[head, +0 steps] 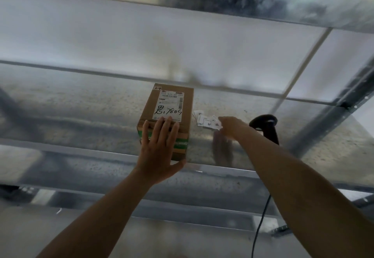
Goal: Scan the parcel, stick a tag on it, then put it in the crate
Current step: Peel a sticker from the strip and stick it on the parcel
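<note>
A brown cardboard parcel [170, 104] with a white shipping label and handwritten marks lies on the metal shelf [81, 106]. My left hand [159, 148] lies flat on its near end, fingers spread, thumb under the near edge. Right of the parcel lies a small heap of white paper tags [208, 121]. My right hand [230, 126] reaches onto that heap; its fingertips touch the tags, and I cannot make out whether one is pinched. A black corded scanner [267, 126] stands just right of my right hand. No crate is in view.
The shelf is reflective metal with a raised front lip [202, 168]. Another shelf level hangs above. A grey steel upright [334, 116] rises at the right. The scanner's black cable [261, 217] drops past the front edge.
</note>
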A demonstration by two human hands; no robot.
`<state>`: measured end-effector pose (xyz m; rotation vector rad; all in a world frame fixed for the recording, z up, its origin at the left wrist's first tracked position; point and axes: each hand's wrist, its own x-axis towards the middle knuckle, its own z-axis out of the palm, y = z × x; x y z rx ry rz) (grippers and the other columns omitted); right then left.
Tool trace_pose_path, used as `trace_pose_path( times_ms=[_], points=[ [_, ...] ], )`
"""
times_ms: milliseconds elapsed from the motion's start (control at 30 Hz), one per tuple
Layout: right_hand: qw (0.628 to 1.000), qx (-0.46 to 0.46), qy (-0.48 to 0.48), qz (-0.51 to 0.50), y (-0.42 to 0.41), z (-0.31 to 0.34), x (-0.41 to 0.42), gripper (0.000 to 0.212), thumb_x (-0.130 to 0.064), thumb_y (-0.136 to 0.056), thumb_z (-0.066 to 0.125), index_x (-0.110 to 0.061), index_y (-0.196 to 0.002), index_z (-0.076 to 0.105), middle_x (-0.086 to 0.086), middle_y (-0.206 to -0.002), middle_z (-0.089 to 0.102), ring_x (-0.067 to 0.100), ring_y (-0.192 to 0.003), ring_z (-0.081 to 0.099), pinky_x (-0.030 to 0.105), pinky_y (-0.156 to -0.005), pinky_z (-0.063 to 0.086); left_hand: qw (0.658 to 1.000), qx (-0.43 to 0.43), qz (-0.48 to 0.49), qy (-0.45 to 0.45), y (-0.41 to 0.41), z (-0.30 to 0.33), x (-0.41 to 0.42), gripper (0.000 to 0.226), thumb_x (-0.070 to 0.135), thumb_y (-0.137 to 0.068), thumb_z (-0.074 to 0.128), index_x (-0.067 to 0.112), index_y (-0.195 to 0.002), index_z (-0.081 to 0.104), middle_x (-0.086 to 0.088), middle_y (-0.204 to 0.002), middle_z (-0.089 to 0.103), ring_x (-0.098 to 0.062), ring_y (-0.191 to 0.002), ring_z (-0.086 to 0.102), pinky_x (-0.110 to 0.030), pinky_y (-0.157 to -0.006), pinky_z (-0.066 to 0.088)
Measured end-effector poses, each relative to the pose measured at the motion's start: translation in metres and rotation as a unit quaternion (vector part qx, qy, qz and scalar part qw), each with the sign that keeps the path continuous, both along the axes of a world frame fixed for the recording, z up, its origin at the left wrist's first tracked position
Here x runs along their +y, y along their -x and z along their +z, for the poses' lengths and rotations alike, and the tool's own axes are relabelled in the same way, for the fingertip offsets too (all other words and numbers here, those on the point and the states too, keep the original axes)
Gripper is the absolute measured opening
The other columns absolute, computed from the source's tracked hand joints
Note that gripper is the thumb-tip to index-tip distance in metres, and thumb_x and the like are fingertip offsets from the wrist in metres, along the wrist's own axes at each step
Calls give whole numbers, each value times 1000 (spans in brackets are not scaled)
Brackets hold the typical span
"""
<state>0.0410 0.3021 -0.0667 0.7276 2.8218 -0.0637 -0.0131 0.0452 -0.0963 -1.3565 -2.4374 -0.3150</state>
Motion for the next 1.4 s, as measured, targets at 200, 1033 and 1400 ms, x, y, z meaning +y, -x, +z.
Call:
trace_pose_path(
  times_ms=[200,1033,1400],
  points=[
    [992,-17,-116,37,6,-13,-13,33,-9,-92,49,-6,-126,53,13,-115,64,29,-103,64,36,-83,50,1000,10,-16,2,5,-1,-5,95,68,-71,52,9,-141,25,-18,-149,32,-36,-137,28,-62,-110,19],
    [886,350,-240,190,-6,143,-106,7,-18,-70,77,-13,-70,73,0,-55,67,14,-42,58,22,-50,51,754,-569,102,-312,20,147,14,15,20,-93,52,8,-93,62,-13,-95,70,-19,-81,67,-32,-75,55],
    [863,398,-231,208,-21,144,-185,9,-18,-70,79,-14,-73,73,1,-72,72,15,-67,66,26,-67,54,673,-645,88,-351,2,170,-33,6,14,-87,62,9,-86,65,-6,-84,67,-17,-79,64,-34,-84,51]
  ],
)
